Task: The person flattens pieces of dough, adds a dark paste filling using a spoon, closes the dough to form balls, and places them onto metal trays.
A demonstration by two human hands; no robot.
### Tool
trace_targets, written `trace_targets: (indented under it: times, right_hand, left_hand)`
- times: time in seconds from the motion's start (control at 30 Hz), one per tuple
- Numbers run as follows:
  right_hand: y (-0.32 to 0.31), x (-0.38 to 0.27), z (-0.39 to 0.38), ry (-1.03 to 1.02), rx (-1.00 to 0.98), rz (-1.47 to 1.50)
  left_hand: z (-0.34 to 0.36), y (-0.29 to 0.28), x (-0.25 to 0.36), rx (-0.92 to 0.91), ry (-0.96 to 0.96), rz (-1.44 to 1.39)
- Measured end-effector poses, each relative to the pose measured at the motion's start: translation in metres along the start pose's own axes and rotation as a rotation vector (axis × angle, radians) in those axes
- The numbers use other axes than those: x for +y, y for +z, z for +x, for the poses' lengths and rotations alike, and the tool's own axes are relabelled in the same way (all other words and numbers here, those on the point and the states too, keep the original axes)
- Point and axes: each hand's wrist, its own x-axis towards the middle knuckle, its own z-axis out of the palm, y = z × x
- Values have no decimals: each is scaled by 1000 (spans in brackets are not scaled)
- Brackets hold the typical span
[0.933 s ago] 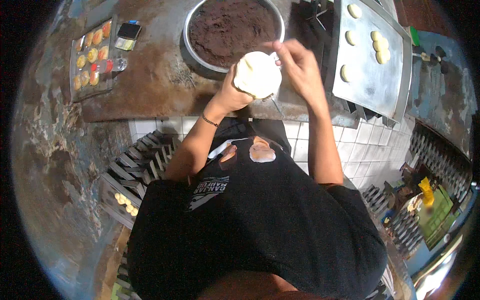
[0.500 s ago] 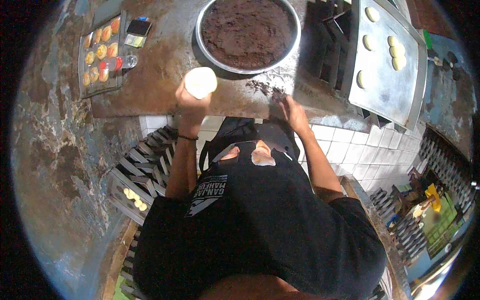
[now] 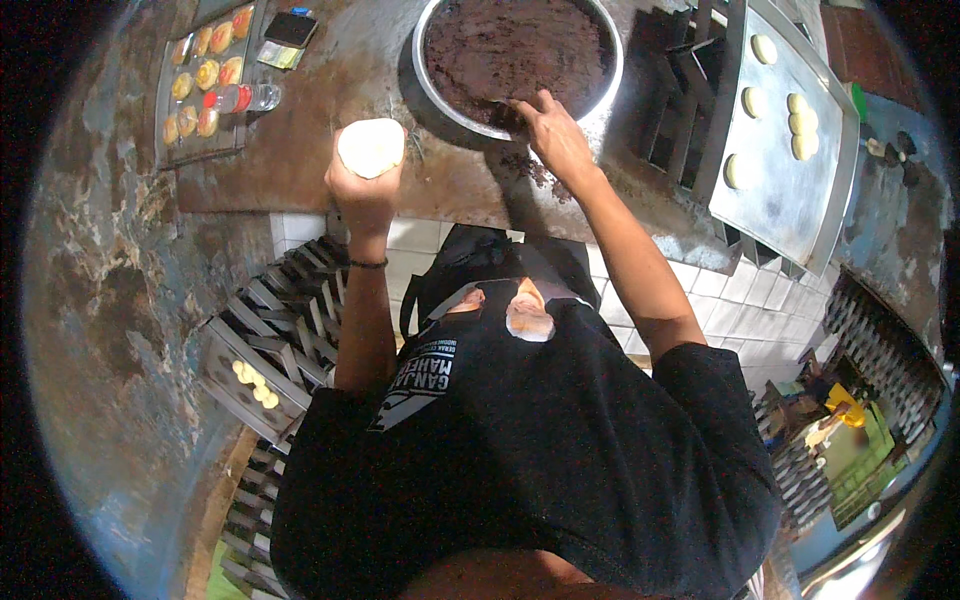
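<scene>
A flattened round of pale dough (image 3: 370, 148) rests in my left hand (image 3: 362, 198), whose fingers curl up around it from below, over the near part of the table. My right hand (image 3: 560, 140) reaches across the near rim of a wide metal bowl (image 3: 420, 75) of dark brown, crumbly filling (image 3: 515, 50). Its fingers are pinched together at the filling's near edge. A thin bit shows by the fingertips, too small to name. Dark crumbs of filling (image 3: 535, 170) lie scattered on the table below the bowl.
On the right, a large metal tray (image 3: 780, 180) on a slatted rack bears several pale dough balls (image 3: 764, 50). At far left are a tray of baked buns (image 3: 207, 73), a clear bottle with a red cap (image 3: 240, 98) and a phone (image 3: 290, 28). Another dough tray (image 3: 240, 400) sits lower left.
My right hand has moved from the crumbs at the table's edge up and over the bowl's rim to the filling. My left hand, still holding the dough, has shifted slightly left.
</scene>
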Motion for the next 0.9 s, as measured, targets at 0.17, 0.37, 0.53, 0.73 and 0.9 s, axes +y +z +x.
trace_targets:
  times: [0.17,0.37,0.53,0.73,0.9]
  right_hand:
    - [21,8,4,-26,-60,-69]
    - [12,1,15,87,-253,-3]
    - [-3,15,12,111,-250,167]
    - [-46,15,-6,242,-341,913]
    - [-124,-53,-26,33,-43,752]
  left_hand:
    - [-8,1,-10,3,-131,-40]
    - [-9,6,-15,-73,-207,-122]
    - [-8,14,-10,-190,-326,-179]
    - [-4,27,-5,-287,-321,-117]
    - [2,45,5,-364,-179,-147]
